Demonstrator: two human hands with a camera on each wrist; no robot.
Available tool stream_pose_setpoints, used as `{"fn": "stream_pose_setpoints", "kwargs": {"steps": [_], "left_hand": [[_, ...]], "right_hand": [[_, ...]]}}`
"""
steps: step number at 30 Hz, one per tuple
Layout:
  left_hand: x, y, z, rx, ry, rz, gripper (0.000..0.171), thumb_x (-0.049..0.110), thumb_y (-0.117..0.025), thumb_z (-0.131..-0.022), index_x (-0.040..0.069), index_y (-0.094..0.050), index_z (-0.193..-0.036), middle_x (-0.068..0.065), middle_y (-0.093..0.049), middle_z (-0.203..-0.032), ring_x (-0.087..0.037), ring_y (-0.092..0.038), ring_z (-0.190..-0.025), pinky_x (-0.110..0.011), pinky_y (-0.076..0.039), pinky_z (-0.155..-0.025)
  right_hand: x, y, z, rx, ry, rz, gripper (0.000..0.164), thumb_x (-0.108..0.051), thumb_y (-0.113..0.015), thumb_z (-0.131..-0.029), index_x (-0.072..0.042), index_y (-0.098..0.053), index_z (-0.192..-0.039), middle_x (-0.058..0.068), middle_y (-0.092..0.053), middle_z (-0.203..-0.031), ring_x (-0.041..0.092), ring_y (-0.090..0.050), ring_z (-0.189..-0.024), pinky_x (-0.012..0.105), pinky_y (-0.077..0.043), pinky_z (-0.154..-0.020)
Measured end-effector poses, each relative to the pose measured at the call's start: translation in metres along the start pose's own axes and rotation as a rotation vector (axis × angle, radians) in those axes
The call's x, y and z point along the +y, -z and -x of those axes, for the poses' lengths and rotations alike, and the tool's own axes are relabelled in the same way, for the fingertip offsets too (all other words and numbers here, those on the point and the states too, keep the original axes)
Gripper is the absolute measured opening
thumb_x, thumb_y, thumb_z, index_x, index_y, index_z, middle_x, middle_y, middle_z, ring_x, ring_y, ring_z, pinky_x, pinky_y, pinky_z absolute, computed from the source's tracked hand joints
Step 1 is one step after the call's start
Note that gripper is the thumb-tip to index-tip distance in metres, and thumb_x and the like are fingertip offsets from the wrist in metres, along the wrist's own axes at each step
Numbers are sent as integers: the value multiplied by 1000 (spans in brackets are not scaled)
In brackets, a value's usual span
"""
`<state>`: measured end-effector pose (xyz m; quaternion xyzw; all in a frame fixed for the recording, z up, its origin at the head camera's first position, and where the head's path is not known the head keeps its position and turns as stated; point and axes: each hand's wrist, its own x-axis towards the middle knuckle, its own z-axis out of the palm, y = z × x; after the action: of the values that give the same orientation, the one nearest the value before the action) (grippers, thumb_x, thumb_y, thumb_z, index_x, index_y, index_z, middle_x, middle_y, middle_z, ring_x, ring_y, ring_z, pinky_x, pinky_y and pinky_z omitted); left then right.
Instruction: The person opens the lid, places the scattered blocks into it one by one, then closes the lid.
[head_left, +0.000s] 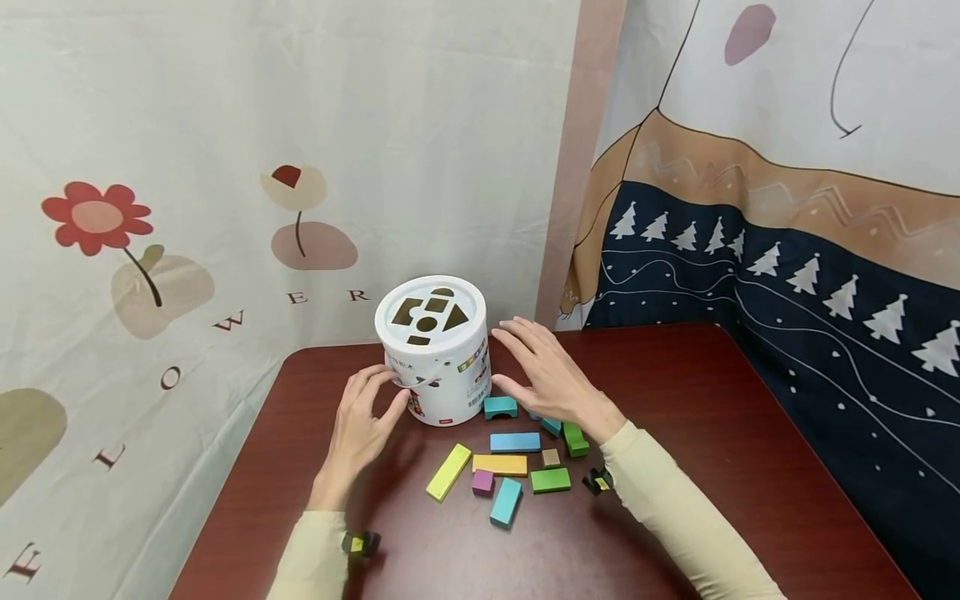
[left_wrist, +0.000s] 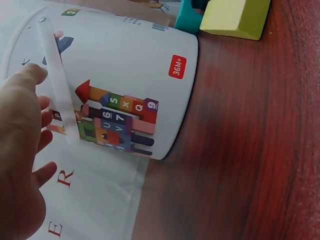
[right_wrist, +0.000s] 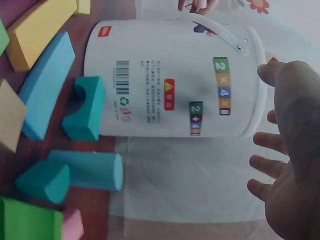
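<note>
A white bucket (head_left: 442, 392) with a shape-sorter lid (head_left: 431, 314) stands upright at the back of the table. My left hand (head_left: 362, 425) is at its left side, fingers spread and slightly bent near the white handle (left_wrist: 60, 85); whether the fingertips touch it I cannot tell. On the right, my right hand (head_left: 551, 371) reaches beside the lid's edge with loosely extended fingers and holds nothing. Under that hand lie a teal arch block (right_wrist: 87, 107), a blue cylinder (right_wrist: 95, 169) and a teal block (right_wrist: 47, 180), partly hidden in the head view.
In front of the bucket lie several wooden blocks, including a yellow block (head_left: 448, 472), an orange block (head_left: 499, 465), a purple cube (head_left: 483, 482), a blue block (head_left: 514, 442) and a green block (head_left: 551, 480). A patterned curtain (head_left: 450, 167) hangs behind the dark red table (head_left: 750, 467).
</note>
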<state>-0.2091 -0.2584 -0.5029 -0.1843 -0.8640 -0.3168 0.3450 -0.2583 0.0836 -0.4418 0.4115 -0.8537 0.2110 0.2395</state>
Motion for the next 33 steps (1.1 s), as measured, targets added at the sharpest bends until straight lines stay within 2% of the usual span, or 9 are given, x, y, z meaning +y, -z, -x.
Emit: {"fn": "stream_pose_setpoints", "kwargs": {"steps": [3,9,15,24,33], "left_hand": [[-1,-3,1,6,-39,0,26,17,-77,-86,2,-75,-106,-13,-68,-116,-29,-55,-115,-47,-41,-97],[-4,-7,1,6,-106,-24,16,10,-79,-85,2,-74,-98,-13,-69,-109,-32,-56,-112,-51,-40,-96],[-5,-1,-6,-40,-138,-83,11,4,-77,-88,1,-71,-97,-15,-70,-106,-34,-56,-115,-52,-38,-101],[-1,20,-17,-98,-122,-89,14,-1,-75,-88,-1,-65,-98,-16,-71,-105,-37,-56,-117,-57,-37,-103],[3,41,-37,-140,-94,19,15,-7,-73,-88,2,-67,-97,-13,-67,-106,-30,-55,-111,-48,-41,-97]], "right_hand": [[0,-8,1,-4,-34,-20,70,-40,-70,-94,-3,-51,-151,15,-46,-154,34,-34,-143,53,-30,-117],[-1,-24,3,-52,-122,-82,76,-44,-69,-95,-2,-45,-154,13,-44,-155,27,-33,-144,50,-32,-116],[-4,-39,5,-108,-217,-177,84,-45,-71,-93,-7,-36,-160,10,-40,-157,23,-34,-143,50,-37,-113],[-4,-56,4,-133,-307,-279,95,-46,-72,-92,-6,-24,-165,9,-33,-162,21,-32,-144,50,-36,-114],[-7,-69,0,-94,-382,-458,103,-41,-75,-91,-5,-15,-166,9,-25,-165,20,-28,-147,52,-33,-115]]}}
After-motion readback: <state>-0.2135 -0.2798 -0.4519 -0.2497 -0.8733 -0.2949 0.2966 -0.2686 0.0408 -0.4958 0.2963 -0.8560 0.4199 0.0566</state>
